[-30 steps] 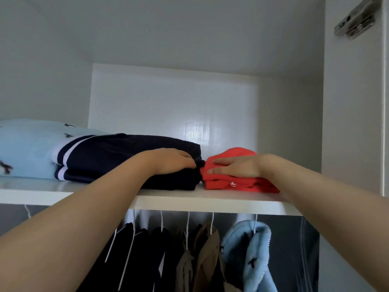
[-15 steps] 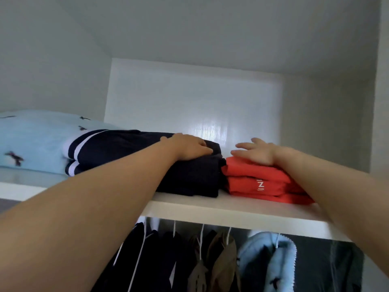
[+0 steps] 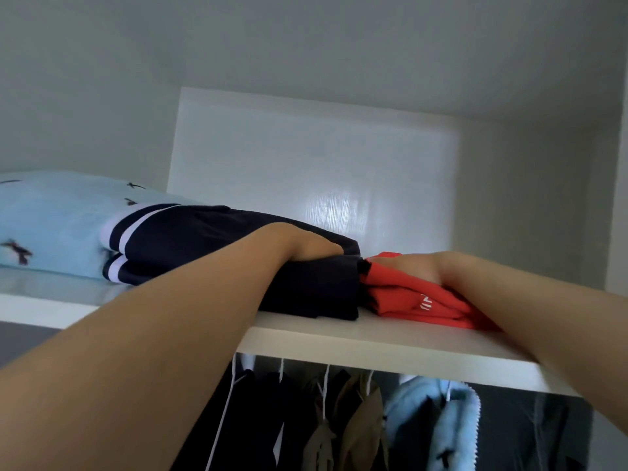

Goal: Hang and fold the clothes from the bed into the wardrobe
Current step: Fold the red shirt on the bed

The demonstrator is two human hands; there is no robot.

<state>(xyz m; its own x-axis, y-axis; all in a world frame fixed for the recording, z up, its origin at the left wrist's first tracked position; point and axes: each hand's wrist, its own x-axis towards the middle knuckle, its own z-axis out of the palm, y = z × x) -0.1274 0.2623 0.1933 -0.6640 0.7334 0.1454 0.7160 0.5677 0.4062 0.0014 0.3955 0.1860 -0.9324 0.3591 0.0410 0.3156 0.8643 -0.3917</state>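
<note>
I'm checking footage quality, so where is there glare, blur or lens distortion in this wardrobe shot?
Head view: a glare patch on the glossy back panel behind the navy garment; forearms and hanging clothes smeared by motion blur; the wide lens makes the near forearms loom large and the shelf slant; light dim and cool.
</note>
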